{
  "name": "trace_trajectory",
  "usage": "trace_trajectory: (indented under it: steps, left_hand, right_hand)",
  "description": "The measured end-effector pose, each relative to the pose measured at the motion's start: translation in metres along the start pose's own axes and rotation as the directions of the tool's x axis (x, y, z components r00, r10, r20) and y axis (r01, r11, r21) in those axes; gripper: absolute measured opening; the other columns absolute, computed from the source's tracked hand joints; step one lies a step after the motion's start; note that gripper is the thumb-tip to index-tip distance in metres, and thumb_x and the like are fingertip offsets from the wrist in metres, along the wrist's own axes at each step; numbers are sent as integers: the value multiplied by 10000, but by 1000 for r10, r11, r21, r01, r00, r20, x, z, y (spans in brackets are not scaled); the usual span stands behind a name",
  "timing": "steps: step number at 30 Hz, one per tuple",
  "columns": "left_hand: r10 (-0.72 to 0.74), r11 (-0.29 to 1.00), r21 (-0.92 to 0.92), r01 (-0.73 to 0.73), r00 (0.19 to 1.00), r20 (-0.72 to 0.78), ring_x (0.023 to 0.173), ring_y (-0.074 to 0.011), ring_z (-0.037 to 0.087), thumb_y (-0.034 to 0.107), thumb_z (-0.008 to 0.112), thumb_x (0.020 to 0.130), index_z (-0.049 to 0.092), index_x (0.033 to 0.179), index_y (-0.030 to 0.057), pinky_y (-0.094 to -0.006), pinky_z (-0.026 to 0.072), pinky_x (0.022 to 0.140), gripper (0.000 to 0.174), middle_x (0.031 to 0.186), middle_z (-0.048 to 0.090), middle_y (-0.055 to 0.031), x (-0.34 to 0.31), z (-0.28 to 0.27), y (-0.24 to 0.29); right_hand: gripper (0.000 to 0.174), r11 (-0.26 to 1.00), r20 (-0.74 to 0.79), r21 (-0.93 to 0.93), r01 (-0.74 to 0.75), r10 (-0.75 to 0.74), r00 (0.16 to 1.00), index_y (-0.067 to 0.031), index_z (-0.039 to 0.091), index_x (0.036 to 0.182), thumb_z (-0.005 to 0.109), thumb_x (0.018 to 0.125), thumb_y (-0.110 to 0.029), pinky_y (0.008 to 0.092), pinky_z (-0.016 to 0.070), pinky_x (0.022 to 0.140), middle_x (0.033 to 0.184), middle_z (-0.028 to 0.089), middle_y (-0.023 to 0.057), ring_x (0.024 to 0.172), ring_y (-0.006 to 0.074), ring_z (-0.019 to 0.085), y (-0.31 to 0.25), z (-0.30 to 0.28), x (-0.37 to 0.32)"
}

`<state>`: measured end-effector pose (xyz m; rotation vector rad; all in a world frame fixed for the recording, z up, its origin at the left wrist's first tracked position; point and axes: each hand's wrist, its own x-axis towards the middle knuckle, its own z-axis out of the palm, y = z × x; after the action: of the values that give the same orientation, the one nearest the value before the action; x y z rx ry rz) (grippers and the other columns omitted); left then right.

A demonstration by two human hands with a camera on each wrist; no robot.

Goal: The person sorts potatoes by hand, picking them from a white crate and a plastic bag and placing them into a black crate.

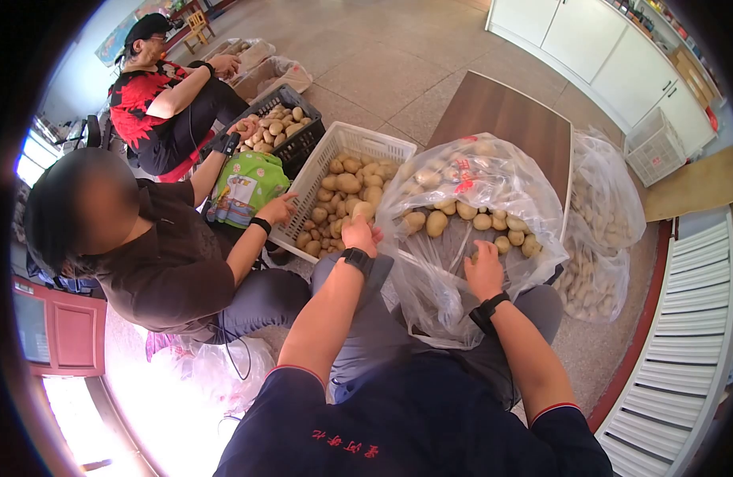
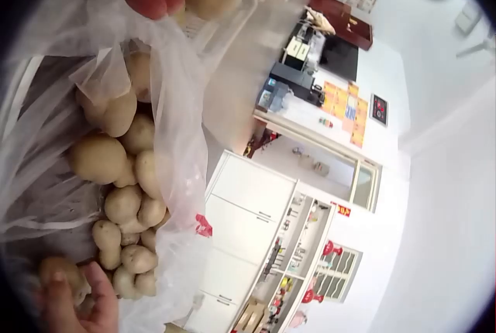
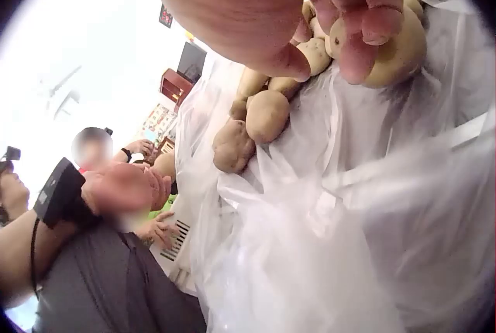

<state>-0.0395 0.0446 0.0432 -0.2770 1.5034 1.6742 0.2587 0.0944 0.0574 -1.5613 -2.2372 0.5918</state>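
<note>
"Left of the clear bag (image 1: pixel 438 298), what's there?"

"White crate (image 1: pixel 390 145), loose potatoes (image 1: pixel 347 183) in it. Left hand (image 1: pixel 358 236) between crate and bag, fingers clamped on a pale potato (image 1: pixel 364 211)."

"Right hand (image 1: pixel 484 273)?"

"Inside the bag's open mouth, thumb and fingers closed round a second potato (image 2: pixel 60 272). More potatoes (image 2: pixel 124 205) lie just beside, within the bag."

"Beyond the bag?"

"Brown tabletop (image 1: pixel 498 103). Filled bags (image 1: pixel 601 203) to the bag's right, on the floor."
</note>
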Motion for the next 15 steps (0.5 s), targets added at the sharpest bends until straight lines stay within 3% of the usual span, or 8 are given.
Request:
trace_trajectory:
  steps: [2,7,15]
  left_hand:
    - [-120,993,-27,118,988,-94,681,-237,595,258,511,960,477,1253,41,-388,531,548,367,1000,580,-133,17,-3,-5]
    - [-137,990,21,141,983,-126,688,-252,598,224,493,960,505,1212,26,-391,527,538,321,976,580,-151,21,-3,-6]
    - [-135,985,82,153,972,-192,724,-248,602,189,469,959,544,1131,43,-389,505,564,237,960,591,-126,19,-2,-6]
  right_hand:
    - [451,999,22,-17,-36,37,999,-121,526,1252,676,833,-195,476,509,863,1297,501,125,1064,373,595,1,-2,1]
    - [515,996,33,-92,3,0,999,-111,498,1289,684,821,-218,469,528,843,1367,467,137,1047,379,616,13,-8,-2]
    - [536,984,115,-162,-73,92,989,-108,501,1288,705,801,-193,471,528,850,1420,421,134,1052,374,621,16,-17,-2]
